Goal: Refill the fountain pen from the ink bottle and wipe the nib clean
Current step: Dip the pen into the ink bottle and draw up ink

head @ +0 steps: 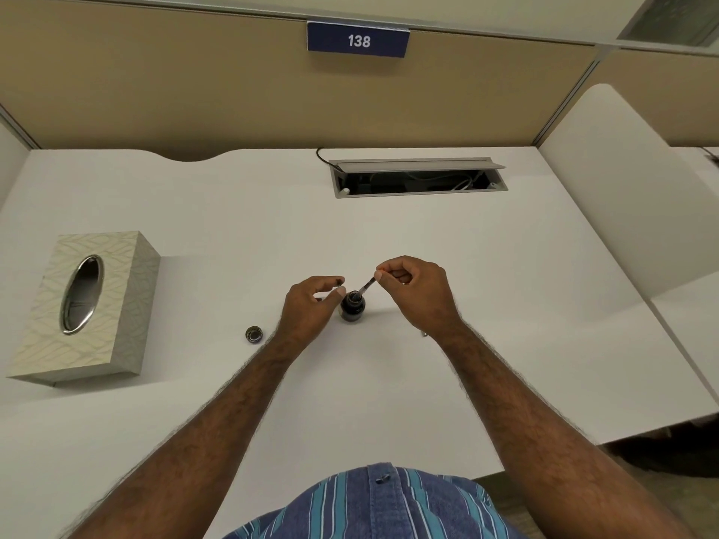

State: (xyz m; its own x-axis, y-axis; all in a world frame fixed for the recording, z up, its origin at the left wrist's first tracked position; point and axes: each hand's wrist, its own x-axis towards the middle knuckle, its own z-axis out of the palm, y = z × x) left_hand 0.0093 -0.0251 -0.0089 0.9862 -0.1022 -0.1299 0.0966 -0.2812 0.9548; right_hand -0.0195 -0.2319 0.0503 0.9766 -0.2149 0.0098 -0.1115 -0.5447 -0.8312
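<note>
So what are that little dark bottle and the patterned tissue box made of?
The ink bottle looks like dark glass: glossy, with small highlights on its rounded shoulder, though plastic cannot be ruled out. The tissue box seems a rigid cover with a matte, pale, wavy-textured surface, perhaps faux leather or wrapped board, and a shiny chrome-like metal ring around its oval opening.

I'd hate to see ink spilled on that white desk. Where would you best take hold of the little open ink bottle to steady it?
Grip the ink bottle low on its round body, from the left, where the left hand already hovers. Its mouth is open with the pen tilting in from the right, so the top and right side are taken.
</note>
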